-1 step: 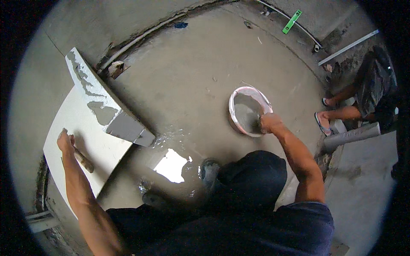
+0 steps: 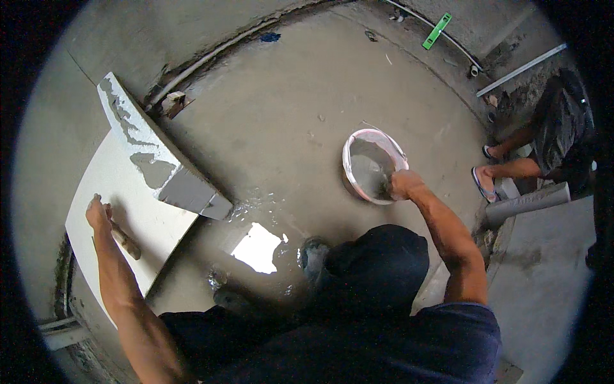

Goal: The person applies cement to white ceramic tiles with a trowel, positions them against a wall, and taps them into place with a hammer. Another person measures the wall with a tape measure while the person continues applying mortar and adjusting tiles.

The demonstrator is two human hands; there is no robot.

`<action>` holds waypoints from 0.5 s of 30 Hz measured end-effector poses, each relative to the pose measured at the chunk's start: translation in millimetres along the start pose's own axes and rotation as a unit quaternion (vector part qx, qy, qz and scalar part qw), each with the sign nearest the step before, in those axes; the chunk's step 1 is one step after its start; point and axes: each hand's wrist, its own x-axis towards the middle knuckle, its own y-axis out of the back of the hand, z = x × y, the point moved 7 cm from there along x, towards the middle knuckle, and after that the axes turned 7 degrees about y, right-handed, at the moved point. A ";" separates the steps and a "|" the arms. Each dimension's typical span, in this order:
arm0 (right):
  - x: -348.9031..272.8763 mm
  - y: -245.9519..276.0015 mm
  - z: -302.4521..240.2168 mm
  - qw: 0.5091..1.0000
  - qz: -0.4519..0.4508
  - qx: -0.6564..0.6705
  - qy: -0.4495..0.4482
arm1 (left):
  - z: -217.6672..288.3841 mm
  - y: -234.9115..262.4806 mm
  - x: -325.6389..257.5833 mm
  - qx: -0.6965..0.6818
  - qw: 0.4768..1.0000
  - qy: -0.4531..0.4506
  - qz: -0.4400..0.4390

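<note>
Fingers (image 2: 394, 186) of the right hand (image 2: 407, 184) are at the pinkish-white bucket's rim (image 2: 346, 160).

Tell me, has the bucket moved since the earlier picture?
No. Judged against the green level lying beyond it, the bucket is in the same place, with no visible shift in any direction.

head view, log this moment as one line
left hand: at brown object over white panel, hold unclear | right hand: at bucket rim, hold unclear | bucket contents: grey mix
</note>
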 end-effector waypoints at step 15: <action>-92.5 -65.9 1.7 0.808 0.215 0.543 -0.077 | 4.9 -38.5 -18.6 0.090 0.995 -0.032 0.004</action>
